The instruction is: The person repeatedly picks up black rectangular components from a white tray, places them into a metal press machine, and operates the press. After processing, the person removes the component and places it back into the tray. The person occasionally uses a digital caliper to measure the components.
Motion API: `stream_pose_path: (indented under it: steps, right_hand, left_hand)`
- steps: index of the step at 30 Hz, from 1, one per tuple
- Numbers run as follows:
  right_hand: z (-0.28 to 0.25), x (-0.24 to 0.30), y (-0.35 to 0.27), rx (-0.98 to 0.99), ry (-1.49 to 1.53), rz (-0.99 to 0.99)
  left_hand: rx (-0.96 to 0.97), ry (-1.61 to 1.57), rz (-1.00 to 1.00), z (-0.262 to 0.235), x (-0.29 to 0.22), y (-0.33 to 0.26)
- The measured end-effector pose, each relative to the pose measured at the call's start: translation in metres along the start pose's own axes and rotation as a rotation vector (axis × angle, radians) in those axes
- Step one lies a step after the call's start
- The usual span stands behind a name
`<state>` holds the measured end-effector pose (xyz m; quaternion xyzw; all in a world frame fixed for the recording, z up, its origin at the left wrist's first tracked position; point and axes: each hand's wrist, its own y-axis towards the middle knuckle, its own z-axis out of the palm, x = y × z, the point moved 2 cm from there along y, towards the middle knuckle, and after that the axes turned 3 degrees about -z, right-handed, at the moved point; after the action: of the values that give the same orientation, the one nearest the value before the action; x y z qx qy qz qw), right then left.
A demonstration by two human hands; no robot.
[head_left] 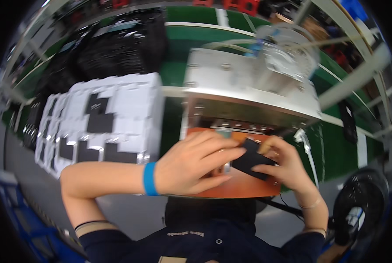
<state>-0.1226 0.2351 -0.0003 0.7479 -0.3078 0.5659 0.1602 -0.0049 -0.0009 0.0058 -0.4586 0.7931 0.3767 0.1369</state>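
Observation:
A flat black rectangular piece (251, 163) is held tilted over an orange work surface (237, 187). My right hand (288, 163) pinches it at its right side, thumb on the near edge and fingers curled behind. My left hand (200, 161), with a blue band at the wrist, reaches over the surface from the left. Its fingers are stretched out and slightly apart, the tips close to the piece's left edge; whether they touch it I cannot tell. What lies beneath the left palm is hidden. Just beyond my hands is the opening of a silver metal machine (224, 72).
White moulded trays (136, 101) holding black flat pieces stand at the left, with a black-wrapped stack (121, 50) behind. A clear reel (299, 41) sits atop the machine. Pale frame posts (358, 72) rise at the right, above a round black object (362, 197).

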Motion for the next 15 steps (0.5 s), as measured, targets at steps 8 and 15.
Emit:
stream_pose_path:
  steps: [8,15]
  right_hand:
    - [0.089,0.059,0.028,0.109,0.425,-0.218]
    - [0.164,0.092,0.102,0.058,-0.082,-0.678]
  left_hand:
    - [-0.195,-0.691,-0.681,-0.053,-0.013,-0.046]
    - [-0.677,-0.128,-0.761,-0.224,0.079,-0.160]
